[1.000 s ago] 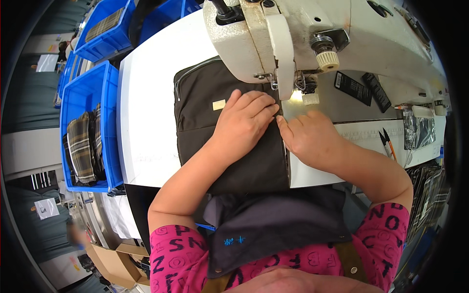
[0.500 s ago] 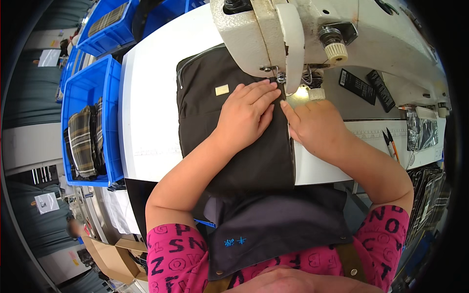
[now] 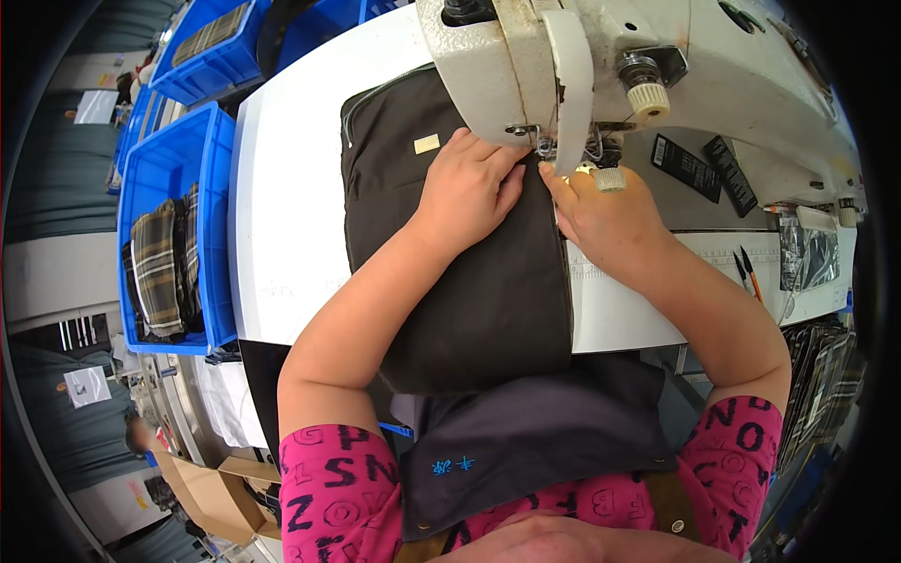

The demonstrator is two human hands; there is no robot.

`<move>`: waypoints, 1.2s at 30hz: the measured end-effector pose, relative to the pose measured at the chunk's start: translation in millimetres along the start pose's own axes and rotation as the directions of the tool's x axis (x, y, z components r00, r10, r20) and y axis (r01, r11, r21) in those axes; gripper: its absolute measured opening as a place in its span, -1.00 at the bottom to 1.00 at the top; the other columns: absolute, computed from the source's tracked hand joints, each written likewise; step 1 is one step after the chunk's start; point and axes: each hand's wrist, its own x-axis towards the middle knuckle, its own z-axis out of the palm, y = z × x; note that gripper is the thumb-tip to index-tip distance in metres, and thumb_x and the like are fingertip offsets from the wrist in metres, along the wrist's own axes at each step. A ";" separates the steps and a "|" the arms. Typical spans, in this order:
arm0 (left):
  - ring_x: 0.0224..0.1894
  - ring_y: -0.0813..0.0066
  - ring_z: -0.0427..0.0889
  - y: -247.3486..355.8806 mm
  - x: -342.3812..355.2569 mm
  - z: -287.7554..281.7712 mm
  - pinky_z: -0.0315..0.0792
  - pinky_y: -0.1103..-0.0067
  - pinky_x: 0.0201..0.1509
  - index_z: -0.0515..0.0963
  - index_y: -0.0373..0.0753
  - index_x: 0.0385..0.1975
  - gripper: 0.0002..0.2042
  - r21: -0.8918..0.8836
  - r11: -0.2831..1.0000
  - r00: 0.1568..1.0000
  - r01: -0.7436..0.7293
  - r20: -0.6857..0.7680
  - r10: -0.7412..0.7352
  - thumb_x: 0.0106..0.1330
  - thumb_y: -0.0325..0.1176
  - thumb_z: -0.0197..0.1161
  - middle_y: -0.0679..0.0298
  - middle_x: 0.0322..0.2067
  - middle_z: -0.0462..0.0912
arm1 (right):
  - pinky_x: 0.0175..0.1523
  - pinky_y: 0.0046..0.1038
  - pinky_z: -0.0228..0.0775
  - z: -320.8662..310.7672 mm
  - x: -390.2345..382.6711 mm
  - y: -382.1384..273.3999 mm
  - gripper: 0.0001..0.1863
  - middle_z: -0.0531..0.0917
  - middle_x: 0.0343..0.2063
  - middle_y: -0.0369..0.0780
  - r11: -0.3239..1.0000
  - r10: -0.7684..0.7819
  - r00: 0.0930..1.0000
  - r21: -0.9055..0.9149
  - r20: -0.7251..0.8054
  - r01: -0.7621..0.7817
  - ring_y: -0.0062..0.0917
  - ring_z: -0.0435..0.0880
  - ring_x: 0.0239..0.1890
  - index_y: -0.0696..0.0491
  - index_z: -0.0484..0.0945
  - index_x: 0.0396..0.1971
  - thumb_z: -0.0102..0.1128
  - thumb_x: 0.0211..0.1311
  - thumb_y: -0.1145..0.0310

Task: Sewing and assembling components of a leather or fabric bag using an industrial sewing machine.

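A dark brown fabric piece (image 3: 469, 319) with a zipper (image 3: 385, 92) at its far left corner and a small pale label (image 3: 427, 144) lies under the sewing machine (image 3: 526, 66). My left hand (image 3: 466, 192) rests flat on it, fingertips beside the presser foot (image 3: 546, 148) and partly hidden under the machine head. At the fabric's right edge is my right hand (image 3: 610, 216), its forefinger stretched toward the presser foot and the other fingers curled in. It seems to pinch that edge; the fingertips are partly covered by the machine.
White table top (image 3: 282, 216) spreads left of the fabric. A blue bin (image 3: 225, 253) with folded plaid cloth stands beyond its left edge. On the right lie black printed cards (image 3: 685, 169), a ruler strip (image 3: 704, 253), thread snips (image 3: 751, 272) and a clear plastic bag (image 3: 809, 258).
The fabric has slid away from me, farther under the machine, its label moving with it. Both my hands have moved slightly forward along with it.
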 end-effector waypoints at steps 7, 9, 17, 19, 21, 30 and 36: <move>0.19 0.19 0.55 28.7 -15.2 -14.4 0.34 0.28 0.17 0.65 -0.22 0.06 -0.69 0.001 0.983 0.980 0.186 0.079 -0.185 0.32 -0.39 0.36 0.24 0.06 0.67 | -0.33 -0.35 0.36 -13.2 -12.1 -16.5 -0.57 0.52 -0.56 -0.31 0.997 -0.031 0.999 0.075 -0.003 0.032 -0.45 0.56 -0.52 0.11 0.70 -0.02 0.38 0.09 0.27; 0.29 0.12 0.55 33.4 -21.1 -19.0 0.28 0.26 0.40 0.64 -0.22 0.13 -0.66 -0.057 0.967 0.967 0.249 0.069 -0.245 0.37 -0.41 0.32 0.16 0.14 0.69 | -0.35 -0.35 0.32 -14.5 -16.3 -21.2 -0.60 0.51 -0.58 -0.31 0.991 -0.119 0.985 0.045 -0.128 0.126 -0.44 0.55 -0.52 0.14 0.72 -0.09 0.38 0.02 0.31; 0.23 0.19 0.62 31.2 -19.3 -17.4 0.35 0.30 0.30 0.70 -0.18 0.04 -0.74 -0.055 0.991 0.984 0.121 0.136 -0.113 0.38 -0.37 0.32 0.23 0.12 0.71 | -0.49 -0.39 0.27 -9.8 -20.6 -24.3 -0.74 0.54 -0.65 -0.34 0.996 -0.083 0.996 -0.004 0.017 0.084 -0.51 0.56 -0.61 0.18 0.72 -0.17 0.27 0.16 0.42; 0.10 0.33 0.64 33.7 -20.5 -15.5 0.39 0.35 0.11 0.71 -0.11 -0.01 -0.75 -0.040 0.996 0.992 0.074 0.104 -0.069 0.32 -0.41 0.34 0.33 0.00 0.72 | -0.42 -0.37 0.28 -6.7 -23.2 -26.2 -0.66 0.56 -0.60 -0.32 0.998 -0.059 0.995 0.011 0.075 0.058 -0.48 0.56 -0.56 0.17 0.72 -0.12 0.29 0.09 0.38; 0.04 0.33 0.64 29.8 -21.0 -12.6 0.41 0.39 0.06 0.72 -0.10 -0.03 -0.71 -0.027 0.999 0.994 0.030 0.105 -0.027 0.26 -0.47 0.33 0.32 -0.04 0.71 | -0.35 -0.36 0.29 -6.7 -24.1 -26.0 -0.57 0.57 -0.56 -0.31 0.999 -0.037 0.990 0.022 0.133 0.034 -0.46 0.57 -0.50 0.17 0.72 -0.07 0.30 0.01 0.33; -0.14 0.29 0.66 25.9 -1.8 -12.1 0.59 0.42 -0.13 0.74 -0.12 -0.20 -0.72 -0.025 0.993 0.983 -0.112 0.142 0.115 0.06 -0.56 0.37 0.31 -0.22 0.67 | -0.35 -0.36 0.30 -12.0 -19.9 -25.7 -0.47 0.59 -0.55 -0.32 0.997 -0.014 0.988 0.079 0.156 0.002 -0.47 0.61 -0.49 0.20 0.69 0.04 0.36 0.03 0.29; -0.10 0.24 0.68 30.1 -6.1 -9.7 0.61 0.39 -0.07 0.72 -0.13 -0.18 -0.74 -0.061 0.997 0.991 -0.037 0.127 0.045 0.13 -0.57 0.38 0.28 -0.18 0.70 | -0.33 -0.34 0.35 -17.4 -17.0 -24.9 -0.43 0.61 -0.52 -0.31 0.995 -0.022 0.979 0.100 0.202 0.002 -0.46 0.62 -0.48 0.19 0.66 0.09 0.37 0.04 0.27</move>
